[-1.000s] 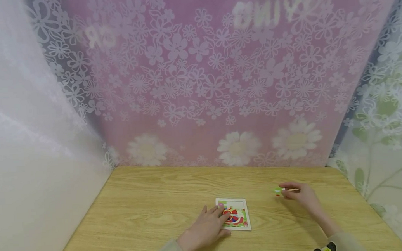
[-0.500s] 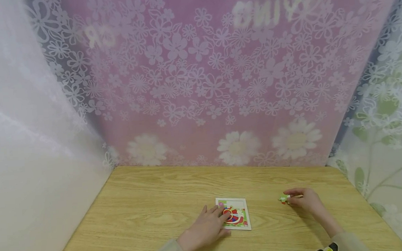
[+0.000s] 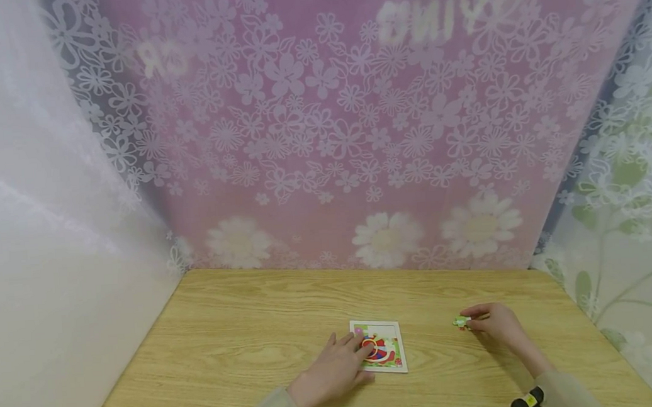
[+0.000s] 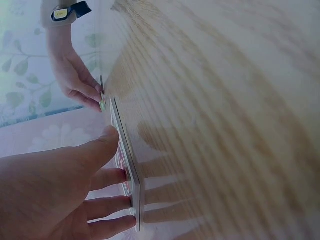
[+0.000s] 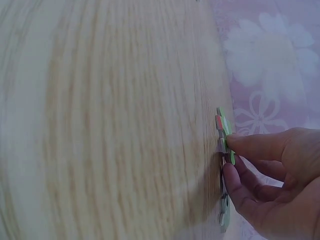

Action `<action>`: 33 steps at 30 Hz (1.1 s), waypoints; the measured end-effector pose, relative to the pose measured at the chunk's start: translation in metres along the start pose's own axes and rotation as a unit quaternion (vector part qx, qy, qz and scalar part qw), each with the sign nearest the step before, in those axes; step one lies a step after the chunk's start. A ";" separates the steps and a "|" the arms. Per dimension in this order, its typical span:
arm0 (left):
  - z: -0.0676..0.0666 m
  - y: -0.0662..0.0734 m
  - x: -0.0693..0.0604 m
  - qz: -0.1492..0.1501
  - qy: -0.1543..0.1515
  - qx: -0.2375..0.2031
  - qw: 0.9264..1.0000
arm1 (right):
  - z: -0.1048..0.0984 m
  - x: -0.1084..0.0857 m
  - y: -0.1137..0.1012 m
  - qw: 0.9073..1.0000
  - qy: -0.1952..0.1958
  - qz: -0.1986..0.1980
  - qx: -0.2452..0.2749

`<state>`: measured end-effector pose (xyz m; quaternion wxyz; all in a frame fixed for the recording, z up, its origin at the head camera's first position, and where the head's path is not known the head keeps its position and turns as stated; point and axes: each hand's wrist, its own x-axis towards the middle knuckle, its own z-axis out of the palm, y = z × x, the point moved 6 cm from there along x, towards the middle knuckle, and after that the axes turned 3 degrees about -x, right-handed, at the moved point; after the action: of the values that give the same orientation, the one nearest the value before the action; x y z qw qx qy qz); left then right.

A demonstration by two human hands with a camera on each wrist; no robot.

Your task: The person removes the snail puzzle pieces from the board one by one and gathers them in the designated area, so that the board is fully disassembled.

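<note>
One hand, the left (image 3: 334,365), lies with fingers extended, fingertips on the near side of a white-framed puzzle (image 3: 383,332) whose far right corner is a pale gap. Well to its right, the right hand (image 3: 496,325) pinches a green jigsaw piece (image 3: 460,323) near the table (image 3: 266,321). Another piece (image 5: 225,215), partly hidden, shows just beside those fingers. Beyond both hands stands a pink floral wall (image 3: 315,217)

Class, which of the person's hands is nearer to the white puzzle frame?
Left. The left hand touches the puzzle frame; the right hand is apart from it, to the right, pinching a puzzle piece.
</note>
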<state>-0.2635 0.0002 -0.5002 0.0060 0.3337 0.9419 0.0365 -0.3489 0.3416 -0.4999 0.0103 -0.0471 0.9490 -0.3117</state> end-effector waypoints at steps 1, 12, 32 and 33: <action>0.000 0.000 0.000 -0.001 0.000 0.000 1.000 | 0.000 0.000 0.001 1.000 0.000 0.000 -0.003; 0.003 -0.001 0.001 0.004 0.004 -0.004 1.000 | -0.007 -0.005 -0.004 0.999 0.049 -0.017 0.010; -0.001 -0.002 0.000 0.023 0.029 0.010 0.999 | -0.015 -0.011 -0.053 0.993 0.053 -0.048 0.098; -0.002 -0.002 0.000 0.021 0.027 0.009 0.999 | -0.014 -0.011 -0.056 0.992 0.052 -0.051 0.098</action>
<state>-0.2646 -0.0013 -0.4988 -0.0229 0.3527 0.9347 0.0370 -0.3342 0.3062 -0.4554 -0.0508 -0.0779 0.9092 -0.4058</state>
